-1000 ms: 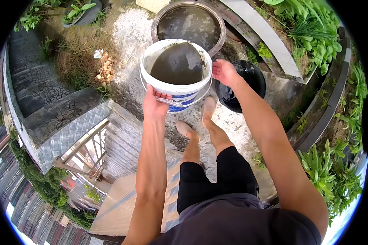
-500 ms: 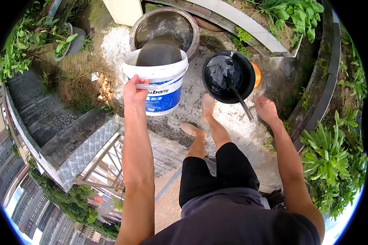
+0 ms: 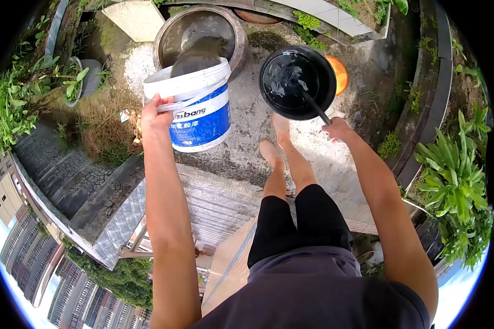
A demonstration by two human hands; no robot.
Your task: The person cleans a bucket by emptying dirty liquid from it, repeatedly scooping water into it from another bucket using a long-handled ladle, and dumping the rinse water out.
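A white and blue bucket [image 3: 203,123] leans over the rim of a large round vat [image 3: 240,41], and dark murky liquid [image 3: 200,57] shows at its tilted mouth. My left hand [image 3: 158,115] is closed on the near side of the bucket, at its rim and handle. On the right, a black basin [image 3: 274,107] holds dark liquid. A dark stick-like handle [image 3: 314,105] slants out of the basin toward me, and my right hand [image 3: 339,130] has its fingers wrapped round the end of it.
Behind the black basin an orange object [image 3: 338,75] shows. A pale slab [image 3: 134,21] stands left of the vat. Stone steps [image 3: 77,181] descend at the left, and a curved planter edge [image 3: 439,104] with leafy plants [image 3: 458,178] runs along the right.
The bucket has gone from upright to tilted toward the vat. My right hand left the bucket's side, moved right and down, and took hold of the handle in the basin.
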